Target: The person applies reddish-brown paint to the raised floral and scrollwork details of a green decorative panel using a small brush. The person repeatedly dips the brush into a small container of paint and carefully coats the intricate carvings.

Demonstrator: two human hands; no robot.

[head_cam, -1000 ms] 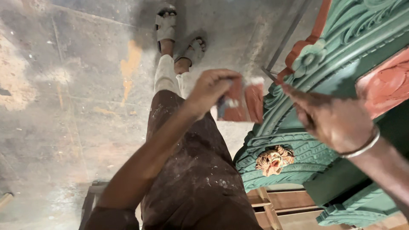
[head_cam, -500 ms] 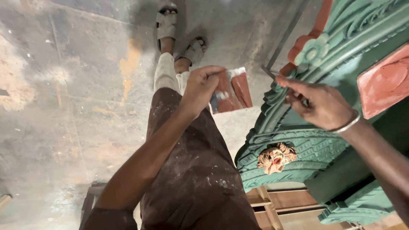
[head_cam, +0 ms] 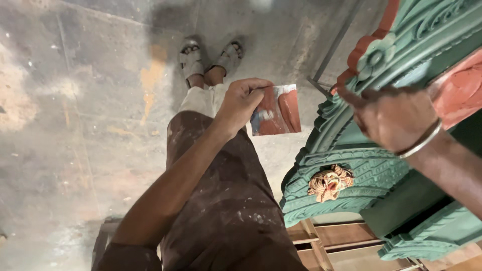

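Head view: left hand point(head_cam: 241, 103) fingers pinch red-smeared square card point(head_cam: 277, 111); right hand point(head_cam: 394, 120) grip unclear.

A red-and-white smeared card point(head_cam: 277, 111), a green carved structure point(head_cam: 351, 165) with reddish panels, and paint-speckled brown trousers point(head_cam: 226, 200).

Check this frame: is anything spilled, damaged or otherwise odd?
Nothing looks damaged. The floor carries old yellowish paint stains, and the trousers are speckled white. The left hand pinches a paint-smeared card; the right hand is blurred against the green carved piece.
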